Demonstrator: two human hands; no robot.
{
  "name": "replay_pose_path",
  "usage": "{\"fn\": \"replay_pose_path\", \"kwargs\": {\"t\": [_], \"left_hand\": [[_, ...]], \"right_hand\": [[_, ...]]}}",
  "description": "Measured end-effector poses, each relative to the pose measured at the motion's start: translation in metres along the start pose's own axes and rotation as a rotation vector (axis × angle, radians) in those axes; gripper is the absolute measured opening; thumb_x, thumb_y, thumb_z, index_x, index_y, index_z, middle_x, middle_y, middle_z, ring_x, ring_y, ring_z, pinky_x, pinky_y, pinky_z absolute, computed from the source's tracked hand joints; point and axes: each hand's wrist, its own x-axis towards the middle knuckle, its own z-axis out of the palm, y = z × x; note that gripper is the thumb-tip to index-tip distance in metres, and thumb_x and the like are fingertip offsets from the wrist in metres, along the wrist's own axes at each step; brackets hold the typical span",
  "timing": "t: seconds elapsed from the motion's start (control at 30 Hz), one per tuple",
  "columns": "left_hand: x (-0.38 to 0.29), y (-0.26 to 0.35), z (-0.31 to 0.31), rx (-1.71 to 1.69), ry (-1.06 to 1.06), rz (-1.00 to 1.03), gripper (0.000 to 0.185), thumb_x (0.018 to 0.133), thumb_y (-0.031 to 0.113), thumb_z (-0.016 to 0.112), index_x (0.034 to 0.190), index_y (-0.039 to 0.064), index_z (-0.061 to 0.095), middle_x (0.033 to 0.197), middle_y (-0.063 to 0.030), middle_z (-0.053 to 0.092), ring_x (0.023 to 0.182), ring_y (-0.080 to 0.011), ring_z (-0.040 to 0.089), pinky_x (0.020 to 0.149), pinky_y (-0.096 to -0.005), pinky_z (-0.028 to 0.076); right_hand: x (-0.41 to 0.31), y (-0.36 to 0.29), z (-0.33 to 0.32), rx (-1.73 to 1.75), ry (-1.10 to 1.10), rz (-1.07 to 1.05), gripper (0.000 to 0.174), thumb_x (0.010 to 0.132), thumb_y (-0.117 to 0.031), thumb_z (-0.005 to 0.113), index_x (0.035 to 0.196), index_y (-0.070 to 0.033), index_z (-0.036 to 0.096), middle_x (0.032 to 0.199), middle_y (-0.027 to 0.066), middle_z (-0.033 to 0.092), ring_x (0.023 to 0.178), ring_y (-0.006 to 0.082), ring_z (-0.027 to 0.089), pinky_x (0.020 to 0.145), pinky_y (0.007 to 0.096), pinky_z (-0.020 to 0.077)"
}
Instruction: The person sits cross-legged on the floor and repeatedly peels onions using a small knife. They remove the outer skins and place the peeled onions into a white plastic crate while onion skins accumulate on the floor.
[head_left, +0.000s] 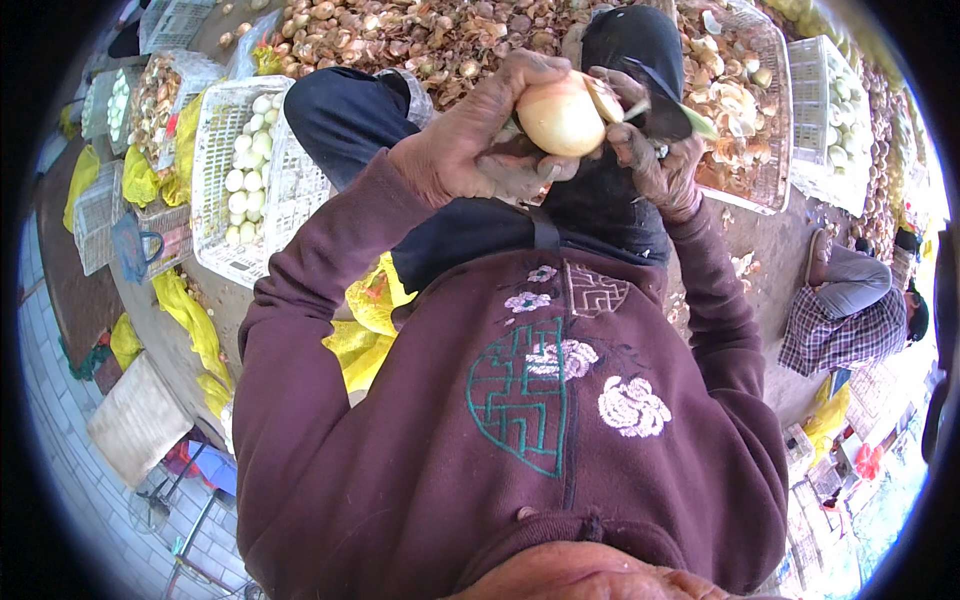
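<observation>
My left hand (487, 127) holds a large yellow onion (561, 116) above my lap, fingers beneath it and thumb on top. At the onion's right side my right hand (656, 139) is closed around a small tool, mostly hidden in the fingers; a blurred piece of its blade seems to show near the onion. A cut end (604, 97) of the onion stands at its right edge, by my right thumb. Both hands are soiled.
A white plastic crate (225, 255) of peeled onions (251, 161) stands at left. Onions and loose skins (420, 37) cover the ground ahead. At right are a crate of skins (784, 112), another crate of pale onions (814, 142) and a seated person (847, 322) in a checked shirt.
</observation>
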Motion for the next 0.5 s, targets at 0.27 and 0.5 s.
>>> {"fn": "replay_pose_path", "kwargs": {"t": [0.27, 0.5], "left_hand": [[0.009, -0.001, 0.004, -0.325, -0.22, -0.34, 0.046, 0.088, 0.044, 0.056, 0.109, 0.004, 0.054, 0.077, -0.0132, 0.056, 0.054, -0.0124, 0.049, 0.035, -0.0201, 0.034], [0.016, 0.013, 0.015, -0.137, -0.134, -0.304, 0.045, 0.086, 0.044, 0.063, 0.109, 0.006, 0.055, 0.085, -0.011, 0.059, 0.06, -0.0094, 0.053, 0.041, -0.019, 0.039]], "right_hand": [[-0.006, -0.008, -0.004, -0.152, 0.115, -0.099, 0.03, 0.088, -0.019, 0.059, 0.104, 0.005, 0.065, 0.095, 0.0109, 0.068, 0.085, 0.0161, 0.064, 0.075, 0.0286, 0.0512], [-0.021, 0.015, 0.002, -0.252, 0.461, -0.046, 0.032, 0.075, -0.007, 0.069, 0.107, -0.007, 0.066, 0.102, 0.0075, 0.067, 0.089, 0.0207, 0.065, 0.077, 0.0336, 0.0513]]}}
